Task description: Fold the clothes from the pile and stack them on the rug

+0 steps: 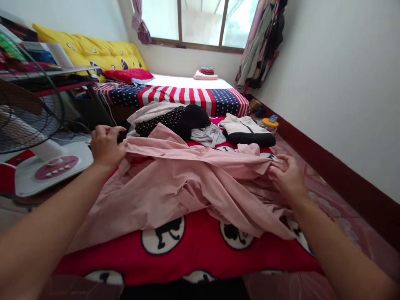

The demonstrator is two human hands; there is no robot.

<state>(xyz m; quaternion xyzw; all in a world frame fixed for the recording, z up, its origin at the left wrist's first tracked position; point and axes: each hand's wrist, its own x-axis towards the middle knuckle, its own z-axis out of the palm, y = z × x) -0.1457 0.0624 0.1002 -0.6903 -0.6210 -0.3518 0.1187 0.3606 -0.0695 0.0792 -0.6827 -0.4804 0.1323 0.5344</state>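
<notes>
1. Bare forearms (59,221) are seen nearest the camera, reaching in from the lower left and lower right corners.
2. Across the middle of the frame, a pink garment (159,196) is spread over a red blanket (201,246) printed with black figures in pale circles; its buttoned edge is stretched between the two hands.
3. At centre left, the left hand (108,143) is placed against the garment's corner with fingers bent; whether cloth is pinched there cannot be told.
4. At centre right, the opposite corner is pinched between the thumb and fingers of the right hand (289,173).
5. Just beyond the garment, dark spotted clothing (168,118) is heaped left of centre, and a white-and-black jacket (240,127) is laid folded right of centre.
6. At the left edge, a fan (56,166) is partly shown, its base marked with a pink panel.
7. In the upper middle, a bed (187,96) is draped in stars and stripes below a window (201,23); clothes (265,37) are hung at upper right.
</notes>
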